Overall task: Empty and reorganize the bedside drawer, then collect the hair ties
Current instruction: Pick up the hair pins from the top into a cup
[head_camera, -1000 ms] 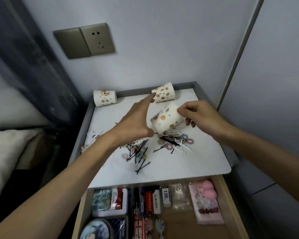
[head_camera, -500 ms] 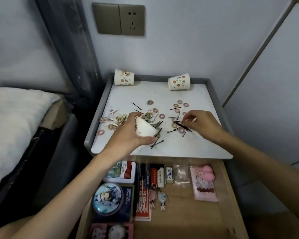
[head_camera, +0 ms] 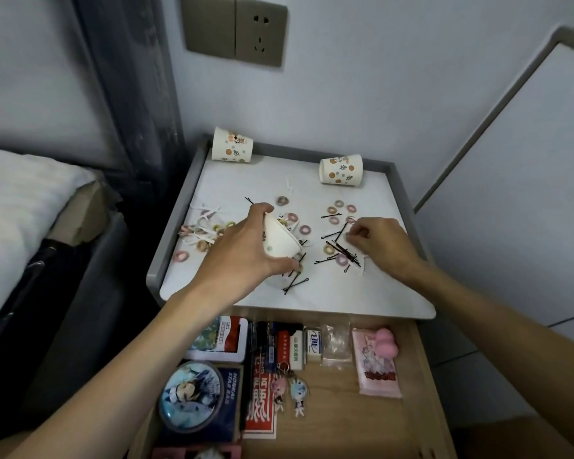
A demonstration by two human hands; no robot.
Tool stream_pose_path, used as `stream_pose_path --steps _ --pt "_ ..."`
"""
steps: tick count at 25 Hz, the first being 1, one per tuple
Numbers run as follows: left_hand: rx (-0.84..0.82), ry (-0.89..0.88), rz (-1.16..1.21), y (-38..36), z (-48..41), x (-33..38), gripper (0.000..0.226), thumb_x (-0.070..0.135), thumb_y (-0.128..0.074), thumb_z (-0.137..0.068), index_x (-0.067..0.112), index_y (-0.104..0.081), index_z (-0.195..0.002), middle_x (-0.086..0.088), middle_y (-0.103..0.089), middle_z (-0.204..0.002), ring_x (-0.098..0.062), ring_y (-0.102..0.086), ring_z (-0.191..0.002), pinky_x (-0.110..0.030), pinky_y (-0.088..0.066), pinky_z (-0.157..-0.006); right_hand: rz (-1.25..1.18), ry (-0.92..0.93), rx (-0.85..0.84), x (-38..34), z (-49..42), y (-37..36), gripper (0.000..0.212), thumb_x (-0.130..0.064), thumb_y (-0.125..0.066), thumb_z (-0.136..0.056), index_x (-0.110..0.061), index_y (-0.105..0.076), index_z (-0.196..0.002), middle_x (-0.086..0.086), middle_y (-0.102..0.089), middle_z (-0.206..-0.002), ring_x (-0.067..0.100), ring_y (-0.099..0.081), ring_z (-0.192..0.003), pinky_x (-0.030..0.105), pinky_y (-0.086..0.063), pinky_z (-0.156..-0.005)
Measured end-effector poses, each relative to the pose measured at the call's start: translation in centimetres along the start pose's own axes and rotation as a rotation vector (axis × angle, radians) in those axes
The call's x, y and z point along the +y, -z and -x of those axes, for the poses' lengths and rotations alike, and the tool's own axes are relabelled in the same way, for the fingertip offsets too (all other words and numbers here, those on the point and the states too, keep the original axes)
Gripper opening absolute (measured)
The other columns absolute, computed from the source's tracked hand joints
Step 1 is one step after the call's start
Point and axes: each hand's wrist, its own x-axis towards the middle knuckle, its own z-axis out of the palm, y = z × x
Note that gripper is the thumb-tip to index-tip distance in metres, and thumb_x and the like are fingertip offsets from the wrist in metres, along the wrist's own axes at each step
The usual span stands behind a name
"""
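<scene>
My left hand (head_camera: 246, 250) grips a white paper cup (head_camera: 279, 241), tilted with its mouth facing right, just above the nightstand top (head_camera: 345, 293). Small pastel hair ties (head_camera: 305, 230) lie scattered over the white top, mixed with black bobby pins (head_camera: 340, 251) and white strips (head_camera: 201, 231). My right hand (head_camera: 378, 245) rests low over the right-hand cluster, fingertips pinched together near a hair tie; what they pinch is too small to tell. The wooden drawer (head_camera: 345, 409) below stands pulled out.
Two more patterned paper cups lie on their sides at the back: one left (head_camera: 231, 145), one right (head_camera: 341, 169). The drawer holds a round tin (head_camera: 191, 395), card boxes, keychain charms (head_camera: 290, 390), an eraser and a pink pouch (head_camera: 376, 362). A bed (head_camera: 20, 207) lies left; walls behind and right.
The cup passed from my right hand to my left hand and came down near the top. My right hand dropped to the right-hand cluster. The view tilted down and shifted.
</scene>
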Motion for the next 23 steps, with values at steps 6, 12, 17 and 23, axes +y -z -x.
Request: stream_pose_path --steps 6,12,17,23 --pt "-0.012 -0.006 -0.018 -0.4 0.2 0.6 0.09 0.047 -0.083 -0.071 0.032 -0.031 -0.142 0.006 -0.054 -0.107 -0.019 -0.052 -0.099 -0.035 -0.047 -0.08 0.189 -0.04 -0.118 -1.8 -0.3 -1.0 0.004 -0.027 -0.068 -0.087 -0.023 -0.07 -0.087 0.001 -0.071 -0.091 0.022 -0.063 -0.085 0.032 -0.048 -0.069" --pt "-0.015 -0.006 0.001 -0.6 0.1 1.2 0.089 0.045 -0.083 -0.072 0.031 -0.031 -0.143 0.009 -0.049 -0.104 -0.013 -0.045 -0.096 -0.029 -0.038 -0.077 0.224 -0.011 -0.17 -2.0 -0.9 -0.7 0.015 -0.024 -0.053 -0.097 -0.015 -0.065 -0.097 0.007 -0.069 -0.097 0.028 -0.062 -0.088 0.038 -0.051 -0.075" --pt "-0.023 0.011 -0.002 -0.9 0.0 1.2 0.088 0.045 -0.083 -0.072 0.031 -0.032 -0.143 0.011 -0.048 -0.099 -0.014 -0.045 -0.094 -0.03 -0.038 -0.076 0.057 0.025 -0.148 -1.1 -1.0 -0.2 0.013 -0.02 -0.055 -0.098 -0.014 -0.062 -0.107 0.006 -0.069 -0.1 0.023 -0.063 -0.09 0.037 -0.053 -0.082" --pt "-0.03 0.01 -0.011 -1.2 -0.1 1.1 0.088 0.046 -0.083 -0.072 0.03 -0.032 -0.142 0.009 -0.05 -0.101 -0.015 -0.048 -0.095 -0.031 -0.039 -0.076 0.119 0.099 -0.137 -1.7 -0.8 -0.9 0.014 -0.013 -0.063 -0.091 -0.012 -0.075 -0.099 0.008 -0.074 -0.097 0.025 -0.066 -0.089 0.038 -0.054 -0.082"
